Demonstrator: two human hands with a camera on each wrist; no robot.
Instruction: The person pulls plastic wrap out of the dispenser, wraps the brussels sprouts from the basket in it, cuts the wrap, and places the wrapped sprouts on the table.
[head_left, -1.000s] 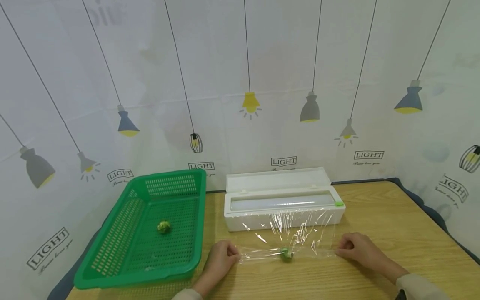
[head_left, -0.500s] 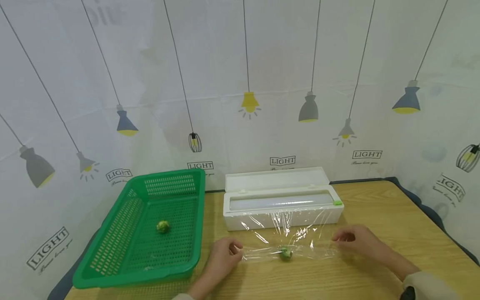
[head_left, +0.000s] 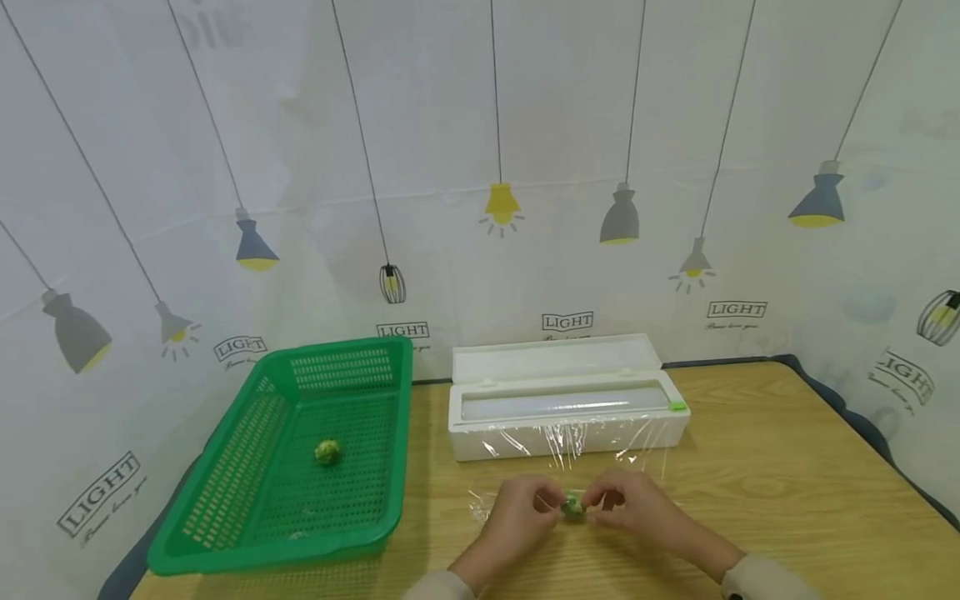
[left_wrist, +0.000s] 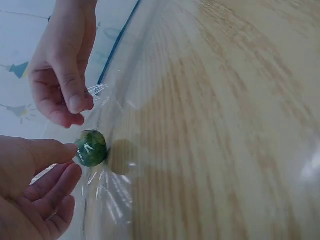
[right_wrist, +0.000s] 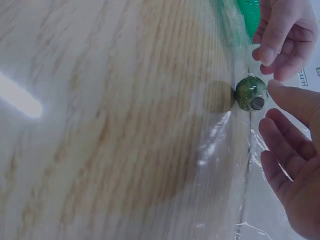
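Note:
A small green Brussels sprout (head_left: 573,506) lies on the wooden table under clear cling film (left_wrist: 117,192). My left hand (head_left: 522,518) is at its left side, with the thumb tip at the sprout's edge in the left wrist view and the other fingers loosely bent below. On the opposite side is my right hand (head_left: 632,510), its thumb tip close beside the sprout; a gap shows between thumb and fingers in the right wrist view. The sprout's brown cut end faces that camera. Film runs back to the white cling film box (head_left: 570,437); whether either hand touches the film, I cannot tell.
A green plastic basket (head_left: 397,492) stands on the left, with another Brussels sprout (head_left: 327,452) inside. The box's lid (head_left: 555,358) is raised, showing the film roll (head_left: 562,405). A green slider (head_left: 677,406) sits at its right end. Behind is a lamp-printed cloth (head_left: 450,250).
Both hands have let go of the film's outer corners and moved inward to the sprout, the left hand rightward and the right hand leftward. The sprout has stayed in about the same place.

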